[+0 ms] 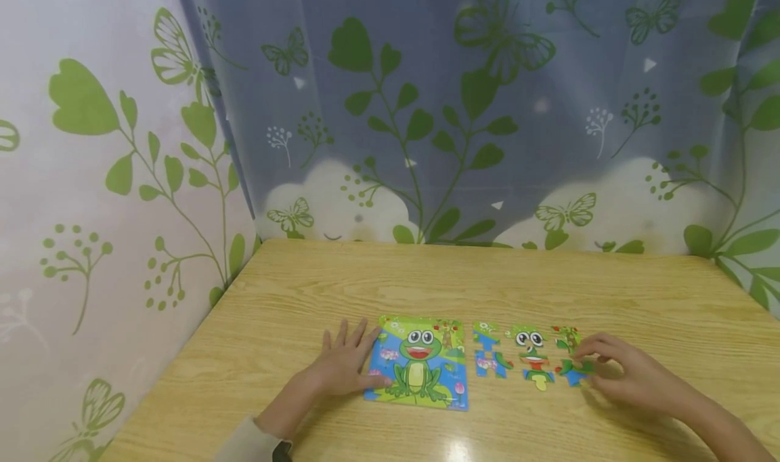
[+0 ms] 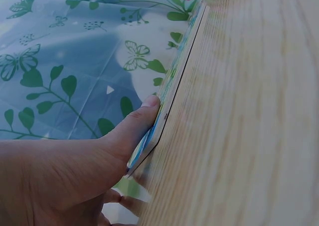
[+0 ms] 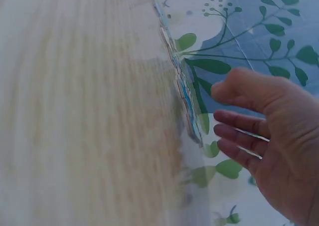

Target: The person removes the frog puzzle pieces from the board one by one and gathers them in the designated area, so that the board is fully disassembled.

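Observation:
A square frog jigsaw board (image 1: 420,364) lies flat on the table, its picture showing a green frog with a red mouth. At its left edge, my left hand (image 1: 341,367) spreads its fingers, with the thumb resting on the board's lower left; the left wrist view shows the thumb (image 2: 142,116) on its face. Several loose jigsaw pieces lie right of the board, among them an eyes piece (image 1: 529,339), a flower piece (image 1: 487,364) and a blue-green piece (image 1: 574,372). Beside the rightmost pieces hovers my right hand (image 1: 634,377), fingers loosely bent, nothing seen between them.
The wood-grain table (image 1: 305,279) runs back to a blue curtain (image 1: 402,110) printed with leaves and butterflies. A pale printed curtain (image 1: 110,198) hangs along the left side. Light glares on the table near the front.

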A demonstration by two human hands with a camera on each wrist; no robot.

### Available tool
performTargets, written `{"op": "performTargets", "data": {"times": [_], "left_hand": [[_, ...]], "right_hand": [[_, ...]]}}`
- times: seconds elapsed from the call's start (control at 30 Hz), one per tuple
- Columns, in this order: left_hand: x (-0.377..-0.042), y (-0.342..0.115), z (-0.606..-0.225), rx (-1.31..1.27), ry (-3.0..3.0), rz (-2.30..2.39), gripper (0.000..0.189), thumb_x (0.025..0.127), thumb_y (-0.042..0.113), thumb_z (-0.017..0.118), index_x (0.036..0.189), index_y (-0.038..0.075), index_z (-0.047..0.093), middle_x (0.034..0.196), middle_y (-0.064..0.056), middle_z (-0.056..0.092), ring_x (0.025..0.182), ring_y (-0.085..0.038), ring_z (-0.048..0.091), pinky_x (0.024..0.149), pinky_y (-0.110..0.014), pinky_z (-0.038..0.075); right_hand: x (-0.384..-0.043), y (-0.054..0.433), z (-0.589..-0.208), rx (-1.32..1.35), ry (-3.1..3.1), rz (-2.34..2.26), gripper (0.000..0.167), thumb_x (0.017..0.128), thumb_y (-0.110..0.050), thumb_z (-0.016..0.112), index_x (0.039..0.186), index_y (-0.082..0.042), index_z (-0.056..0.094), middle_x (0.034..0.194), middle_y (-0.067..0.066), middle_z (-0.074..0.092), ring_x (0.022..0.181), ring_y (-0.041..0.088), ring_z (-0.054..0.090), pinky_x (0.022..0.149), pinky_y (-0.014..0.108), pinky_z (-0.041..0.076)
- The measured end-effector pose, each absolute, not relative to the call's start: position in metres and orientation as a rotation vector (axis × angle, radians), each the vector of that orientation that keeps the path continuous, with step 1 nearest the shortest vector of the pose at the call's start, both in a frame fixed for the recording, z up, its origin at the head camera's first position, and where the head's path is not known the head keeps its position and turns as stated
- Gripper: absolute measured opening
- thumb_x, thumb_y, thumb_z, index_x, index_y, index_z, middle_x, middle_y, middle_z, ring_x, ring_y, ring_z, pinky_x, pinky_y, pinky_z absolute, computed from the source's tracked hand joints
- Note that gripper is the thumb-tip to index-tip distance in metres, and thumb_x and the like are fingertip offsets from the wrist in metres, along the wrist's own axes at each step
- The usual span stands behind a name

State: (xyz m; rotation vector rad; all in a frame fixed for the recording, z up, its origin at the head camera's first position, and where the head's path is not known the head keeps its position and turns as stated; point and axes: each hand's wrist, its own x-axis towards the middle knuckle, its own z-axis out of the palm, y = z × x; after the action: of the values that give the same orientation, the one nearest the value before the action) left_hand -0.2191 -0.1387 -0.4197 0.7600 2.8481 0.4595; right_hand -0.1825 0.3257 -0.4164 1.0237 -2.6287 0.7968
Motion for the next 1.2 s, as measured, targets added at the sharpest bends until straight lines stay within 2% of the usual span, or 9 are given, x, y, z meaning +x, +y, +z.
{"op": "performTargets", "data": {"times": [0.3,0.5,0.73,0.97,1.2], "left_hand": [[-0.218,-0.139,-0.419,0.768,2.837,0.483,0.093,0.081,0.064,0.052,0.147,0.008,0.019,0.149,-0.023,0.008,0.131,-0.049,-0.001,0.095,-0.069,-0.003],[-0.218,-0.141,-0.416,0.785,2.820,0.496,0.092,0.082,0.063,0.051,0.147,0.007,0.019,0.149,-0.023,0.008,0.132,-0.047,0.000,0.095,-0.069,-0.002],[-0.218,-0.145,-0.410,0.817,2.746,0.494,0.100,0.077,0.063,0.058,0.147,0.007,0.014,0.149,-0.023,0.007,0.132,-0.046,-0.003,0.096,-0.068,-0.003],[-0.219,-0.149,-0.409,0.838,2.710,0.447,0.104,0.074,0.064,0.060,0.148,0.009,0.011,0.150,-0.021,0.005,0.132,-0.046,-0.004,0.095,-0.068,-0.004],[-0.219,-0.147,-0.409,0.837,2.721,0.392,0.104,0.074,0.066,0.058,0.148,0.010,0.012,0.150,-0.020,0.005,0.132,-0.045,-0.002,0.095,-0.069,-0.001]], "right_hand": [[-0.191,0.277,-0.393,1.142,-2.604,0.877,0.027,0.082,-0.008,0.070,0.108,-0.012,0.062,0.108,-0.001,0.055,0.096,0.012,0.052,0.070,0.030,0.049],[-0.198,0.235,-0.384,1.173,-2.626,0.910,0.023,0.084,-0.010,0.067,0.106,-0.011,0.062,0.107,-0.004,0.054,0.092,0.020,0.054,0.070,0.035,0.049],[-0.205,0.183,-0.380,1.175,-2.707,0.907,0.022,0.086,-0.014,0.064,0.108,-0.010,0.062,0.109,-0.003,0.053,0.100,0.024,0.053,0.077,0.043,0.047],[-0.209,0.136,-0.382,1.225,-2.781,0.938,0.027,0.083,-0.012,0.064,0.110,-0.010,0.062,0.111,-0.001,0.053,0.104,0.024,0.051,0.082,0.042,0.046],[-0.209,0.103,-0.390,1.272,-2.783,0.939,0.026,0.086,-0.016,0.063,0.111,-0.009,0.061,0.112,-0.002,0.054,0.102,0.021,0.053,0.083,0.037,0.047]]}}
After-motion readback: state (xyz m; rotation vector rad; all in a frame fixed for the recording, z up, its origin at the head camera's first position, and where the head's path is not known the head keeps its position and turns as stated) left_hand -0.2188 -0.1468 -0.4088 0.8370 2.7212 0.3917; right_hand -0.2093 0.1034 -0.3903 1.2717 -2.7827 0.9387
